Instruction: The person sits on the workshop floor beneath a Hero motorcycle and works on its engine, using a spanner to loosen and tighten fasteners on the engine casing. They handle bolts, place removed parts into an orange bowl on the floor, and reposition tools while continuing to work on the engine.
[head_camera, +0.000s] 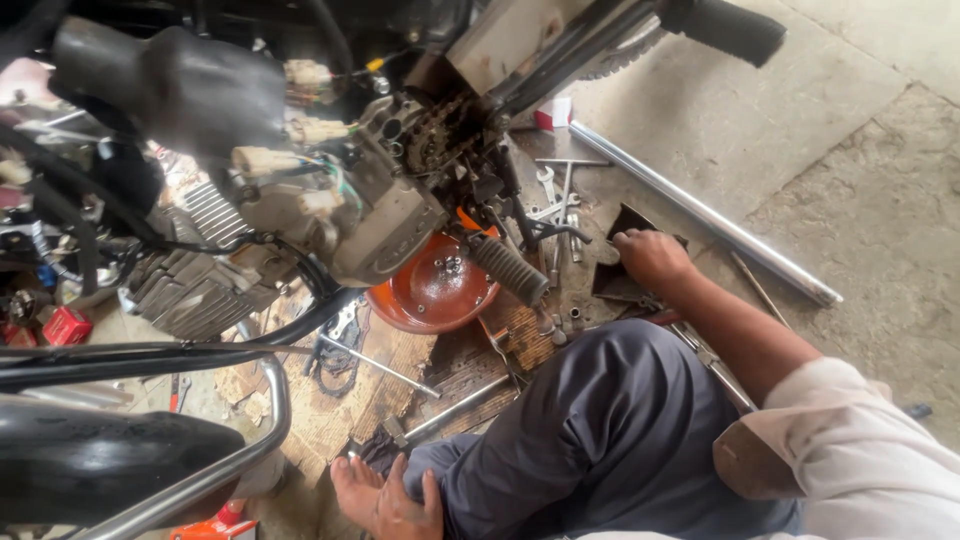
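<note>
My right hand (650, 255) reaches forward to the floor beside the motorcycle engine (330, 200). Its fingers curl down onto a dark flat piece (612, 282) and hide what is under them. Just beyond the fingertips lie several spanners and T-handle wrenches (560, 195). My left hand (385, 495) is low at the bottom edge, fingers apart, resting against my dark trouser leg (590, 430) and holding nothing. An orange round tray (430, 295) with small bolts sits under the engine, next to a ribbed black footpeg (510, 270).
A long chrome tube (700, 210) lies diagonally on the concrete to the right. Rods and sockets are scattered on a woven mat (400, 370). A black seat and chrome rail (200, 470) fill the lower left, with a black handlebar grip (725, 25) at the top.
</note>
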